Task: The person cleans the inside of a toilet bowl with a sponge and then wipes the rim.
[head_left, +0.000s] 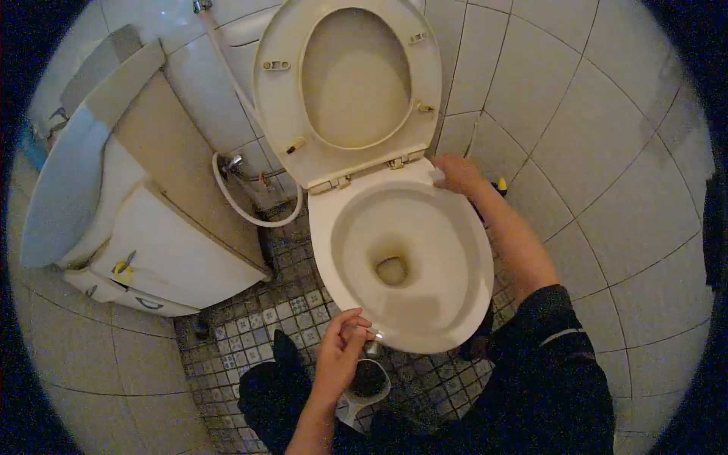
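A white toilet bowl (476, 303) stands in the middle with its seat (280, 98) and lid (356, 76) raised; some water shows at the bottom. My right hand (459, 176) is at the back right of the rim, near the seat hinge, fingers curled down around a small white piece whose kind is unclear. At the front left of the rim, my left hand (345, 345) has its fingers drawn together, and a small pale, shiny thing shows at the fingertips. Below that hand, a white-rimmed dipper (387, 387) with a dark inside sits low over the floor.
To the left stands a white sink cabinet (174, 243) with a basin (72, 189) above. A white hose (284, 223) loops beside the toilet. Tiled wall (584, 129) closes in on the right, and patterned tiles (243, 334) cover the floor.
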Action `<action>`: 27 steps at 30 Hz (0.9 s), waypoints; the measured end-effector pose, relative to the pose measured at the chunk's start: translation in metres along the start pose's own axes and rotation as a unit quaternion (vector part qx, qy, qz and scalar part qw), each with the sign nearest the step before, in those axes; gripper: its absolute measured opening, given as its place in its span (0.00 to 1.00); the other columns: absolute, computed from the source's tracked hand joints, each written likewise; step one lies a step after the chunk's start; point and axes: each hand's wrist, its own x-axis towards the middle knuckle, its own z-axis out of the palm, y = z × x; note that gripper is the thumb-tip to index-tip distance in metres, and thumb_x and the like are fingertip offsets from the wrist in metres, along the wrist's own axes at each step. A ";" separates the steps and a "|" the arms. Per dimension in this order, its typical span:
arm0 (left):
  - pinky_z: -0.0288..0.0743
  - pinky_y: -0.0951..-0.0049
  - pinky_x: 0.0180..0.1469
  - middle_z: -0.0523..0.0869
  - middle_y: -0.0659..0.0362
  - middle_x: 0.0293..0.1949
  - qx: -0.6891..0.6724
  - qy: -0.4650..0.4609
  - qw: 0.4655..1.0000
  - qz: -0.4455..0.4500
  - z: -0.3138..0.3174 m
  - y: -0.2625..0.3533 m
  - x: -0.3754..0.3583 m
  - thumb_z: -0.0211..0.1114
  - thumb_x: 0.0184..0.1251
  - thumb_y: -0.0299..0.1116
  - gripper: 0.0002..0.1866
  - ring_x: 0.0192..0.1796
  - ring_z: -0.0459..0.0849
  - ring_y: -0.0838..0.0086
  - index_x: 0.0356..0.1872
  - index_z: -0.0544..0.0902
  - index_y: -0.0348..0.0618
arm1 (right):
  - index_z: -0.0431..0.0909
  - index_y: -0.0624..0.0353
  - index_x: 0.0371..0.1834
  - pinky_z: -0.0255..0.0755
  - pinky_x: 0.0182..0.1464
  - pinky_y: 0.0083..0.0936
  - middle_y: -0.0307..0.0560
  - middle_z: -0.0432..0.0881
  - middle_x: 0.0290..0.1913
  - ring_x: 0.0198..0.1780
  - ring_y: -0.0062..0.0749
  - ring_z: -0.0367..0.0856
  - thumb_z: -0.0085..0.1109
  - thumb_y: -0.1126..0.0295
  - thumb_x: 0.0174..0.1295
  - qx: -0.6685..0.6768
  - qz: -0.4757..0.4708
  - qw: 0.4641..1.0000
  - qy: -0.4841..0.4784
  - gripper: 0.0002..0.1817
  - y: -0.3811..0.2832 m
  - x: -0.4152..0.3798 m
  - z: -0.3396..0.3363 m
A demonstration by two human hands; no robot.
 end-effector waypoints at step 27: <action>0.69 0.79 0.38 0.74 0.59 0.33 0.014 -0.006 0.997 0.082 -0.008 -0.018 -0.020 0.54 0.59 0.32 0.16 0.34 0.75 0.77 0.47 0.68 0.36 | 0.67 0.51 0.47 0.70 0.38 0.42 0.54 0.73 0.38 0.38 0.49 0.75 0.57 0.59 0.45 0.069 0.076 0.994 0.022 0.23 -0.054 -0.248 -0.021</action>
